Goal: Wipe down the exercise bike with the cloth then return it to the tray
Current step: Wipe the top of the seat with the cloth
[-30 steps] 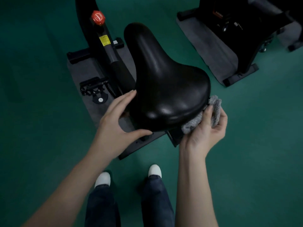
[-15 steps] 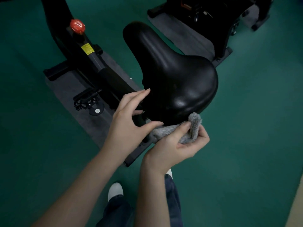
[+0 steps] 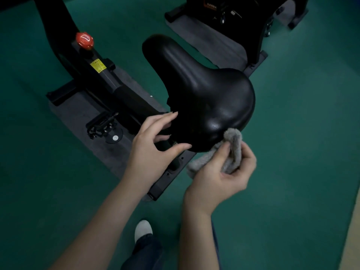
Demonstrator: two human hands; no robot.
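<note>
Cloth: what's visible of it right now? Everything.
The cloth is grey, fluffy and terry-like, bunched into thick folds. The right hand grips it, thumb pressed across the front, and a loose end sticks out to the left of the hand. Its top fold meets the rear lower edge of the saddle. It is held above the floor.

Carried, on smooth dark green flooring (image 3: pixel 302 133), a grey rectangular mat (image 3: pixel 78 115) beneath the black exercise bike (image 3: pixel 120 94). Bore a second grey mat (image 3: pixel 210 39) farther back on the right, under another black machine (image 3: pixel 243 20). Supported one white shoe (image 3: pixel 143 229) near the bottom edge.
</note>
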